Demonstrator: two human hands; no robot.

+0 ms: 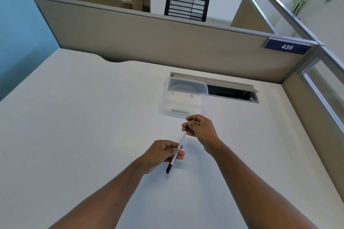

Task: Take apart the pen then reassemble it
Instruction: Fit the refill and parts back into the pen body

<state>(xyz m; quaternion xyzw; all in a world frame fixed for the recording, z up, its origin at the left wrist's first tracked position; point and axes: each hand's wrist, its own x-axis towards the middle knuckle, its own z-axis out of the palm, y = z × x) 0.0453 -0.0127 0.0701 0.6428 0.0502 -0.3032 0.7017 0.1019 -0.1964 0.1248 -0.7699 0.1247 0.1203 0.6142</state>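
Both hands hold one pen (pixel 178 148) in the air above the white worktop (pixel 78 117), seen from the head camera, the only view. The left hand (pixel 161 154) pinches the white barrel near its middle between thumb and curled fingers, with the dark end poking out below the hand and pointing towards the person. The right hand (pixel 200 126) closes its fingertips on the far end of the pen, where a dark part shows just at the thumb (whether that is a cap or the tip section is too small to tell). The pen runs on a slant from near-left to far-right, clear of the worktop, with its shadow beneath it. A clear plastic container (pixel 184 97) sits just beyond the right hand, not touching it, and behind that a cable slot (pixel 232 91) lies open in the worktop. The pen looks whole, so this reads as the first separation. To do it well, the left hand should keep the barrel steady while the right hand pulls or twists straight along the pen's axis rather than bending it sideways. Working low over the worktop, away from the open slot, would keep any small part that springs loose from being lost, and the container seems a likely place for the pieces.
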